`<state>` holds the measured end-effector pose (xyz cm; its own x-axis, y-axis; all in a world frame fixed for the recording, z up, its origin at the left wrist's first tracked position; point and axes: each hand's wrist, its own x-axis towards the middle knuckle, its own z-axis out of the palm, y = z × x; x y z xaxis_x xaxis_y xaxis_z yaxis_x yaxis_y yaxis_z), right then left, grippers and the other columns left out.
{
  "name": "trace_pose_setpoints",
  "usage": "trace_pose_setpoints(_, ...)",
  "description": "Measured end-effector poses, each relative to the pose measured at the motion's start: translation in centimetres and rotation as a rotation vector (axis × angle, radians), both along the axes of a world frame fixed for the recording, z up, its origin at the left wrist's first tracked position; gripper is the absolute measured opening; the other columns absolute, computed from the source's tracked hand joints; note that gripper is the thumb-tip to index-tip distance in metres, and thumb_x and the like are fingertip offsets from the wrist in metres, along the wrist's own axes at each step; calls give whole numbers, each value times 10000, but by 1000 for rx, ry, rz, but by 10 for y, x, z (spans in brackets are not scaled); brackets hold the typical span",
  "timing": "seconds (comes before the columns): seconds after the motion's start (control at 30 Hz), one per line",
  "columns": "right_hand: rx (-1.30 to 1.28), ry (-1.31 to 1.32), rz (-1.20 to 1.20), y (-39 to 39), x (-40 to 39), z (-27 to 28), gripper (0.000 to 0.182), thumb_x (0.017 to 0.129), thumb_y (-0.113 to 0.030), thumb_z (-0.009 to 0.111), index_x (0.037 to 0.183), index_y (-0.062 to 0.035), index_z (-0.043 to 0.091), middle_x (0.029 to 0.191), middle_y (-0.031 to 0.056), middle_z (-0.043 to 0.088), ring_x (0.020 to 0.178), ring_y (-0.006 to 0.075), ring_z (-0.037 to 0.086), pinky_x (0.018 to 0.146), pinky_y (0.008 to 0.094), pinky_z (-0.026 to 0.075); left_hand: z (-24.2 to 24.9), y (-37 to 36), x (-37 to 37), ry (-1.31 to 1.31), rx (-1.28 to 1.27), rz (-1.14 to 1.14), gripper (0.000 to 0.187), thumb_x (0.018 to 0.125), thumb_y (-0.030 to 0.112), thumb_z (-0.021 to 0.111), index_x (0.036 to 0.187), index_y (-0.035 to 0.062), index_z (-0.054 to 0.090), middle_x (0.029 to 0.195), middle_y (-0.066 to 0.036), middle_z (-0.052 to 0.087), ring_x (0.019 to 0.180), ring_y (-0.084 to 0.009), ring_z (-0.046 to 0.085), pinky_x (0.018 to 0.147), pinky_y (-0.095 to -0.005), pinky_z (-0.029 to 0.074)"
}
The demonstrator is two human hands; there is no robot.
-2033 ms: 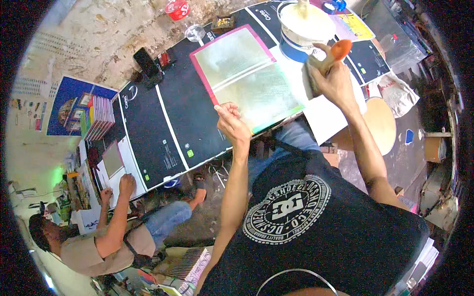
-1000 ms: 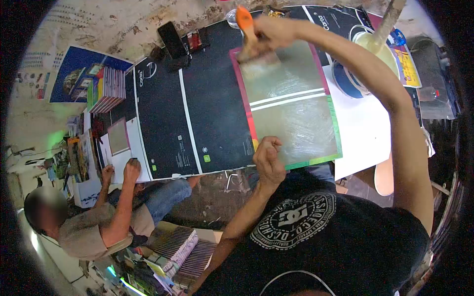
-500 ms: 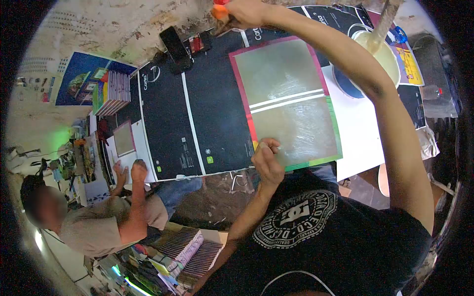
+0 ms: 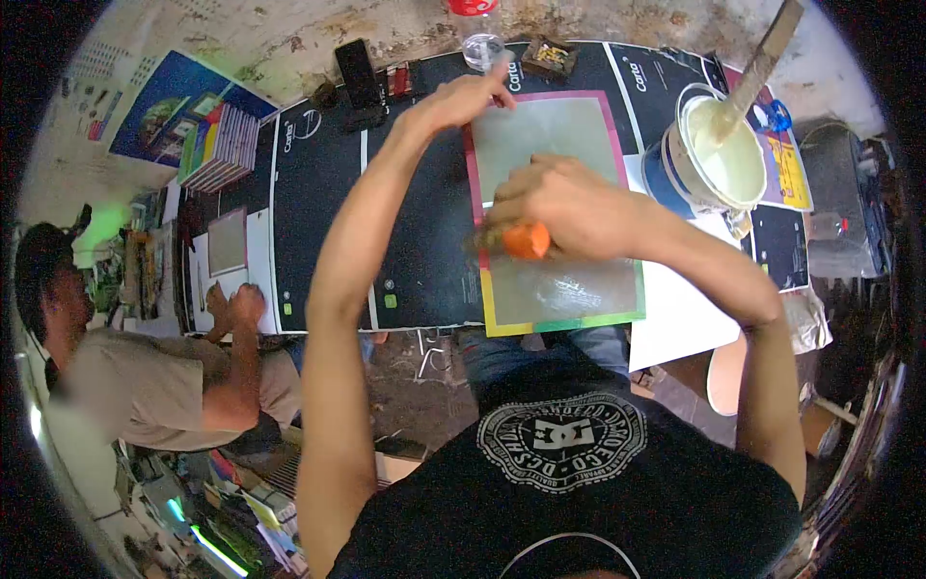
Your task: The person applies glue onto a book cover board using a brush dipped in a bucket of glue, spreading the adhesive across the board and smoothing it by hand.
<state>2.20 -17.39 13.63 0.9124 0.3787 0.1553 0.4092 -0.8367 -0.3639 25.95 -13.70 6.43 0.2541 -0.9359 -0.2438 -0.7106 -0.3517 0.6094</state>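
A greyish panel edged with pink, yellow and green tape lies on the black-covered table in front of me. My right hand is over its middle, closed around an orange-handled tool. The tool's other end is a brownish blur, too smeared for me to tell its kind. Wet-looking streaks shine on the panel's near half. Up at the panel's far left corner is my left hand, its fingers stretched out and holding nothing.
Right of the panel stands a bucket of pale liquid with a stick in it, beside white paper. A bottle, a phone and a small box line the back. Stacked books and a seated person are at left.
My right hand has come from the table's back onto the panel with the orange-handled tool. My left hand has moved from the near edge to the far left corner, its fingers now extended.
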Motion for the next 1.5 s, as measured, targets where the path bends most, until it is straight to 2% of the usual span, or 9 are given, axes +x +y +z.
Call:
trace_pose_setpoints(0.17, -104, -375, -522, 7, 39, -78, 310, 700, -113, 641, 1010, -99, 641, 894, 93, 621, 906, 289, 608, 815, 389, 473, 7, -34, 8, 145, 347, -71, 1094, 798, 851, 87, 1141, -19, 653, 1253, -196, 586, 1228, -274, 495, 1073, -411, 309)
trace_pose_setpoints(0.33, 211, 142, -365, 61, 23, -59, 293, 718, -94, 636, 1011, -89, 645, 961, 120, 625, 917, 310, 603, 805, 401, 478, -6, -40, 13, 134, 415, -106, 1080, 781, 861, 81, 1294, 43, 564, 1456, -182, 398, 1408, -302, 269, 1133, -492, 180)
trace_pose_setpoints(0.47, 87, -408, -409, 30, 38, -57, 230, 718, -103, 635, 946, -74, 643, 858, 150, 642, 811, 350, 635, 727, 472, 509, 0, -37, 11, 117, 406, -169, 1133, 772, 873, 75, 1284, -20, 549, 1415, -215, 438, 1353, -298, 362, 1106, -452, 269)
trace_pose_setpoints(0.57, 40, -371, -637, 15, 60, -104, 290, 683, -94, 672, 970, -71, 640, 860, 164, 646, 818, 351, 635, 732, 468, 509, 3, -37, 8, 89, 416, -160, 1136, 758, 885, 72, 1307, 5, 536, 1407, -166, 468, 1349, -297, 358, 1110, -460, 250)
trace_pose_setpoints(0.8, 466, -119, -170, 77, -12, -56, 252, 691, -64, 642, 943, -73, 656, 949, 102, 673, 839, 325, 633, 768, 419, 499, 0, -27, 4, 75, 322, -121, 1147, 751, 891, 81, 1420, 5, 369, 1403, -140, 478, 1369, -320, 332, 1137, -467, 194)
trace_pose_setpoints(0.93, 32, -413, -664, 42, 9, -75, 370, 639, -107, 710, 1002, -69, 644, 1003, 131, 652, 893, 313, 621, 773, 394, 481, -12, -31, 5, 47, 302, -79, 1150, 747, 891, 71, 1330, 0, 506, 1408, -178, 459, 1386, -327, 305, 1148, -463, 170)
trace_pose_setpoints(1.17, 354, -37, -288, 102, -54, -68, 302, 676, -59, 660, 975, -86, 630, 977, 102, 663, 906, 308, 620, 810, 417, 476, -24, -36, 6, 52, 287, -52, 1130, 765, 881, 121, 1257, -34, 567, 1392, -211, 466, 1347, -343, 370, 1120, -472, 243)
trace_pose_setpoints(1.33, 72, -336, -594, 53, -41, -70, 338, 702, -156, 633, 1032, -89, 625, 1088, 111, 634, 994, 293, 580, 875, 401, 446, -32, -33, 2, 188, 312, -82, 1078, 783, 860, 93, 1422, 27, 335, 1424, -177, 440, 1306, -286, 435, 1110, -495, 231)
trace_pose_setpoints(1.5, 174, -101, -435, 112, -78, -93, 410, 671, -77, 679, 1075, -107, 621, 1095, 92, 623, 971, 298, 564, 874, 400, 443, -7, -34, 5, 109, 341, -108, 1010, 839, 804, 84, 1481, 44, 254, 1375, -158, 502, 1271, -250, 477, 1090, -467, 271)
